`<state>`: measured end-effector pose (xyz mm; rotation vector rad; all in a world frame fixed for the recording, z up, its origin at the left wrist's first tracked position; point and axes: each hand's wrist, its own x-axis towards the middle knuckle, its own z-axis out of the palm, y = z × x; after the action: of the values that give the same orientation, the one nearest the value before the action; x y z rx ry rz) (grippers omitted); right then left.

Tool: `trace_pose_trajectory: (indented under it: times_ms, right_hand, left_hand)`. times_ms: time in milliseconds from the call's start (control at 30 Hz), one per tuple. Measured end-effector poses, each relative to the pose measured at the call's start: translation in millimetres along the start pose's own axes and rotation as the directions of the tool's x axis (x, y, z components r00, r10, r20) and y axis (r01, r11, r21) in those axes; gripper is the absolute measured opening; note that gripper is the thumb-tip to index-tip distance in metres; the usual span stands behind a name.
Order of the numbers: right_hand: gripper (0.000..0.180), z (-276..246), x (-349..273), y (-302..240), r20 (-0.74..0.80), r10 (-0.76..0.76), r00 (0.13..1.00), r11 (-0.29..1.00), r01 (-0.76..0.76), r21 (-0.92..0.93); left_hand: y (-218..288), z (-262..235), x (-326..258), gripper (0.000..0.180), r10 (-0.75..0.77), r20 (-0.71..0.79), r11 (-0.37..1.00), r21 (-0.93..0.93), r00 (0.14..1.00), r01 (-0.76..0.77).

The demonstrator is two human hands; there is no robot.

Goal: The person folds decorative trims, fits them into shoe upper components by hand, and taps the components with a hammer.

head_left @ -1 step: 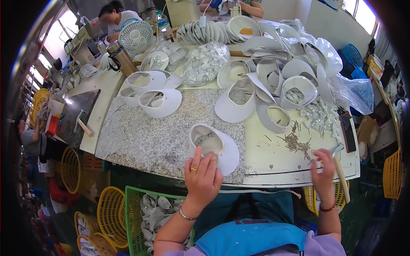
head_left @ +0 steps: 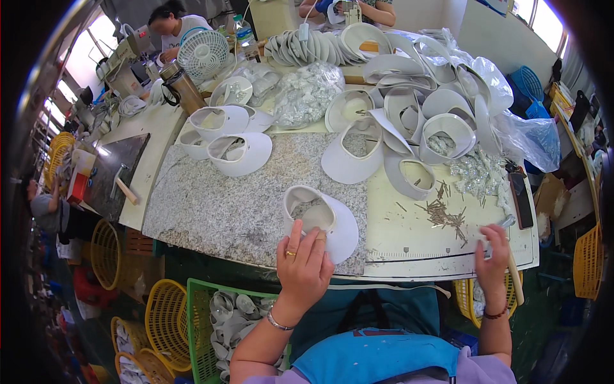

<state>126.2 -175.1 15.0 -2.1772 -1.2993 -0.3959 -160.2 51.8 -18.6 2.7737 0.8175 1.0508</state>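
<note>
A white sun visor [head_left: 320, 217] lies upside down on the grey granite slab [head_left: 217, 205] near the table's front edge. My left hand [head_left: 304, 265], with a ring and a bracelet, presses on the visor's near side with its fingers spread over the band. My right hand [head_left: 492, 256] is at the front right of the white table [head_left: 409, 256], closed around a wooden-handled tool [head_left: 515, 278] that looks like a small hammer. Just beyond that hand lie several small metal pins [head_left: 444, 214], scattered.
Several white visors [head_left: 409, 121] are piled at the back right, with more [head_left: 230, 150] at the left. Clear bags [head_left: 307, 93], a fan [head_left: 203, 54], a metal flask [head_left: 182, 89] and a dark phone [head_left: 520, 195] are on the table. A green basket [head_left: 211, 320] and yellow baskets [head_left: 105, 253] stand below. Other people work at the far end.
</note>
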Motion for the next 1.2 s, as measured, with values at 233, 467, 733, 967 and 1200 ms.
trace_pose_trajectory:
  times_ms: [233,467,733,967,1200]
  right_hand:
    - [0.034,-17.0,-33.8,74.7,0.045,0.293,0.955,0.907,-0.263,-0.328]
    - [0.022,-26.4,-27.9,105.3,0.114,0.442,0.890,0.897,-0.442,-0.026]
    - [0.030,-6.1,28.8,-31.4,0.547,0.369,0.751,0.193,-0.638,0.746]
    - [0.030,61.7,73.1,-132.7,0.861,-0.095,0.499,0.059,-0.861,0.505]
    - [0.034,88.8,76.9,-141.0,0.933,-0.131,0.335,0.053,-0.937,0.344]
  left_hand:
    - [5.0,-1.7,-1.8,0.034,-0.039,0.042,0.998,0.052,0.998,0.036]
    - [14.9,-1.1,-5.6,0.034,-0.147,0.021,0.985,0.091,0.989,0.145]
    - [13.7,-0.1,-0.9,0.036,-0.124,0.051,0.991,0.061,0.991,0.121]
    - [8.1,1.1,-1.8,0.042,-0.114,0.068,0.992,0.056,0.991,0.110]
    - [9.5,1.7,-1.1,0.038,-0.139,0.033,0.990,0.023,0.990,0.138]
